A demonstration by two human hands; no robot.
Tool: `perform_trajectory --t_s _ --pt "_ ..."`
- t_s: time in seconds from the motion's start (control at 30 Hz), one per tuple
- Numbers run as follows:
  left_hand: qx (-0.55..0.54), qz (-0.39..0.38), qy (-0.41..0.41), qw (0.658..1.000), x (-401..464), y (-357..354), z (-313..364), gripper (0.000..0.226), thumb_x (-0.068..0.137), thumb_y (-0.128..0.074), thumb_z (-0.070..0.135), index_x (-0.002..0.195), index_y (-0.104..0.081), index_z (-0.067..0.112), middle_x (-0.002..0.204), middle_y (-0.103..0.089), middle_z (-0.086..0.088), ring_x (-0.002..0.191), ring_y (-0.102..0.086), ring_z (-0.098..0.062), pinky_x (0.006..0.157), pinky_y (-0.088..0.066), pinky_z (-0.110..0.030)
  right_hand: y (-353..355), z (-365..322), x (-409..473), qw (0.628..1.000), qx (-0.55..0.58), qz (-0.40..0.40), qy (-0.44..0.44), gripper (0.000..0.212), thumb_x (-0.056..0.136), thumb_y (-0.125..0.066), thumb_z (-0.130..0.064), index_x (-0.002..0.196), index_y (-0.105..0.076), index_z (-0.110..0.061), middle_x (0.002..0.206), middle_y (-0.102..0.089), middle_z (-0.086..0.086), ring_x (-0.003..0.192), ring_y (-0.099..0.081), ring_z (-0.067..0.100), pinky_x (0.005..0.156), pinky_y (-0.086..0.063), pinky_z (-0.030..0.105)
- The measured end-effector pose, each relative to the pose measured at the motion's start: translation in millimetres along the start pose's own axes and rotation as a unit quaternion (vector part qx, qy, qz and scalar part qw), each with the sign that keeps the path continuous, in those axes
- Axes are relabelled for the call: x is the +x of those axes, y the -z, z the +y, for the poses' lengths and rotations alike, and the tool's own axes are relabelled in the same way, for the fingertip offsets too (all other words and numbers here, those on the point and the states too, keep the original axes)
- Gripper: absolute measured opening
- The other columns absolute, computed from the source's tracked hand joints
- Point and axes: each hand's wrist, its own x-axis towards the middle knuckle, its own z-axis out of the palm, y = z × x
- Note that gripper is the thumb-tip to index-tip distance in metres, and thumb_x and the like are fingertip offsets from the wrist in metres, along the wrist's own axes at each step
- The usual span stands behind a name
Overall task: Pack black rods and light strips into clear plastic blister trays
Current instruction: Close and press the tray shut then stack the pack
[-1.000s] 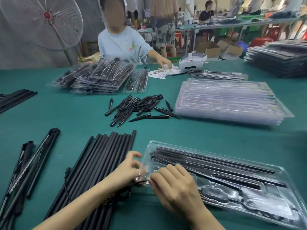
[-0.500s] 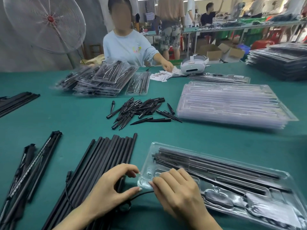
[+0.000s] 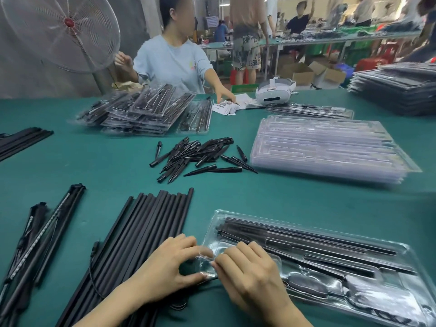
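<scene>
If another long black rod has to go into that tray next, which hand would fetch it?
Probably the left hand. The row of black rods lies directly under and beside it, left of the blister tray. The right hand sits on the tray's corner and would have to cross over.

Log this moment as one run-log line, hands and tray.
stage: closing tray end | left hand: pinches corner of blister tray | right hand: pinches same corner | tray: rods loaded | loose rods: left of tray
</scene>
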Motion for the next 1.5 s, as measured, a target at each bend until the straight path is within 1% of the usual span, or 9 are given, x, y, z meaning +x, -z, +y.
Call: perform_trajectory --t_s 0.33,0.6,0.7,0.8,0.97,1.1,1.23,1.37,1.5 --pt "-0.004 -0.014 -0.006 1.0 4 1 5 0.037 0.085 -0.048 0.064 0.111 -0.054 0.038 0.086 -0.041 0.027 0.086 -0.037 0.009 0.086 -0.031 -0.016 1 0 1 1.0 -0.003 0.0 -0.006 0.022 0.085 -0.064 -0.021 0.063 -0.064 -0.016 0.061 -0.051 -0.001 0.053 -0.042 0.021 0.048 -0.035 0.029" --pt "0.165 -0.032 -0.066 0.984 10 4 10 0.03 0.087 -0.038 0.06 0.103 -0.05 0.038 0.082 -0.06 0.027 0.065 -0.048 0.007 0.069 -0.032 -0.014 -2 0 1 1.0 0.0 0.019 -0.005 0.024 0.084 -0.066 -0.02 0.061 -0.062 -0.016 0.061 -0.049 0.0 0.054 -0.038 0.02 0.049 -0.034 0.028" --pt "0.101 -0.071 -0.032 0.992 11 9 10 0.041 0.086 -0.034 0.065 0.112 -0.049 0.038 0.098 -0.065 0.024 0.063 -0.038 -0.007 0.07 -0.026 -0.014 -2 1 1 1.0 -0.001 0.018 -0.003 0.022 0.082 -0.067 -0.02 0.062 -0.063 -0.016 0.061 -0.05 -0.001 0.053 -0.038 0.02 0.049 -0.033 0.028" --pt "0.077 -0.074 -0.028 0.994 15 7 3 0.052 0.082 -0.03 0.071 0.122 -0.045 0.041 0.116 -0.062 0.021 0.07 -0.034 -0.006 0.074 -0.026 -0.01 -3 2 2 1.0 0.0 0.016 -0.002 0.019 0.081 -0.068 -0.021 0.063 -0.064 -0.016 0.062 -0.051 0.0 0.053 -0.039 0.02 0.048 -0.035 0.028" --pt "-0.061 -0.096 0.033 0.993 9 10 7 0.033 0.082 -0.055 0.058 0.11 -0.041 0.049 0.077 -0.053 0.012 0.066 -0.044 -0.004 0.061 -0.034 -0.014 -3 1 1 1.0 0.001 0.012 -0.001 0.022 0.083 -0.067 -0.022 0.062 -0.063 -0.017 0.062 -0.051 0.0 0.053 -0.04 0.021 0.048 -0.036 0.029" --pt "-0.183 -0.064 0.11 0.975 -12 15 13 0.043 0.074 -0.059 0.064 0.111 -0.039 0.054 0.095 -0.06 0.018 0.082 -0.048 0.001 0.078 -0.04 -0.012 -5 2 0 1.0 -0.002 0.007 0.0 0.025 0.085 -0.066 -0.023 0.062 -0.062 -0.016 0.063 -0.052 0.0 0.054 -0.042 0.022 0.048 -0.037 0.029" --pt "-0.091 -0.056 0.128 0.986 -31 17 24 0.052 0.063 -0.055 0.079 0.102 -0.04 0.049 0.103 -0.056 0.03 0.098 -0.027 0.012 0.089 -0.028 -0.007 -7 1 0 1.0 0.009 0.009 -0.003 0.025 0.087 -0.065 -0.021 0.063 -0.063 -0.015 0.064 -0.053 0.001 0.055 -0.044 0.022 0.05 -0.04 0.03" --pt "0.001 -0.047 0.095 0.994 -33 18 29 0.03 0.085 -0.047 0.063 0.089 -0.053 0.035 0.092 -0.053 0.02 0.093 -0.034 0.011 0.098 -0.022 -0.017 -7 0 -3 1.0 0.013 0.008 -0.001 0.026 0.088 -0.063 -0.021 0.064 -0.062 -0.015 0.064 -0.053 0.0 0.055 -0.043 0.022 0.051 -0.039 0.03" --pt "0.006 0.035 0.106 0.994 -21 21 22 0.019 0.093 -0.048 0.048 0.08 -0.05 0.033 0.086 -0.055 0.016 0.083 -0.046 0.005 0.099 -0.022 -0.02 -8 -4 -6 1.0 0.004 0.002 0.013 0.025 0.085 -0.067 -0.021 0.061 -0.062 -0.015 0.063 -0.052 0.0 0.054 -0.043 0.022 0.049 -0.039 0.029"
